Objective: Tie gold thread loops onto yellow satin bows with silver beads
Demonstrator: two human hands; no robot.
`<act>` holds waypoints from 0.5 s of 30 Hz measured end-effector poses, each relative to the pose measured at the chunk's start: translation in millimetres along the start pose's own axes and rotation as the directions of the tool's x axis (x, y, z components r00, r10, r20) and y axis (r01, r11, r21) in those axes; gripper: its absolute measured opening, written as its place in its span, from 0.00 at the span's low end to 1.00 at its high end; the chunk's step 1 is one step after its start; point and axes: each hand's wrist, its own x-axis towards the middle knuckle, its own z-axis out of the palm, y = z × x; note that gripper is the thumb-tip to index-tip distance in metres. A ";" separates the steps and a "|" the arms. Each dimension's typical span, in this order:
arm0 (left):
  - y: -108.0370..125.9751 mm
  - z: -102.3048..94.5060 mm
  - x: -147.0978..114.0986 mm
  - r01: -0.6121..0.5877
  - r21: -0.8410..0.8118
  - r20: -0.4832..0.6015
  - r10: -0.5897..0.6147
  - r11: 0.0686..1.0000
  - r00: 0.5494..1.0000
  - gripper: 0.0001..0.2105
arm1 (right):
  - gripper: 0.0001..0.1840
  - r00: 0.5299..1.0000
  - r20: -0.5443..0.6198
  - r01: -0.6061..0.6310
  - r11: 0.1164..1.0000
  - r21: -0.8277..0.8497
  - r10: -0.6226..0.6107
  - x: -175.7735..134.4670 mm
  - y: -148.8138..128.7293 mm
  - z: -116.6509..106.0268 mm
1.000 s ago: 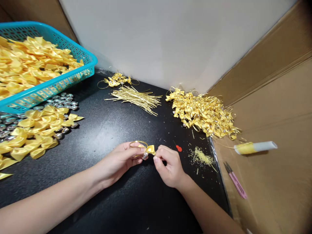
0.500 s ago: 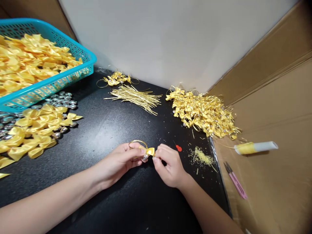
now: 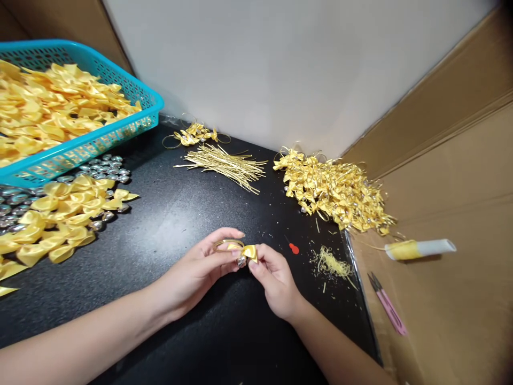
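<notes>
Pinching one small yellow bow [image 3: 249,251] between them just above the black table [image 3: 180,214], left hand [image 3: 196,272] steadies its gold loop [image 3: 226,244] while right hand [image 3: 276,280] grips the ribbon, both grips closed.

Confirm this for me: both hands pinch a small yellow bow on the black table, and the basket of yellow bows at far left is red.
Not quite. The head view shows both the left hand and right hand pinching the small yellow bow over the black table, but the basket is turquoise, not red.
</notes>
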 end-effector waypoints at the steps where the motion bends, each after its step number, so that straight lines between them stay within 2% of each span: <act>1: 0.1 -0.5 -0.9 -0.024 0.029 -0.001 0.024 0.999 1.000 0.13 | 0.15 1.000 0.007 -0.012 0.999 0.036 0.012 0.3 0.2 0.4; 4: 0.7 -2.5 -2.3 -0.070 0.121 0.035 0.066 0.990 0.997 0.15 | 0.14 0.999 0.032 -0.015 0.992 0.124 0.011 1.6 -0.5 0.7; 9: 3.2 -2.9 -0.9 -0.150 0.220 0.130 0.124 0.964 0.984 0.06 | 0.14 0.998 0.055 -0.016 0.983 0.184 0.006 4.0 -1.4 0.2; 15: 4.1 -1.0 -1.2 -0.149 0.169 0.149 0.124 0.974 0.981 0.08 | 0.17 0.997 0.052 -0.064 0.985 0.162 0.057 3.8 0.3 -1.3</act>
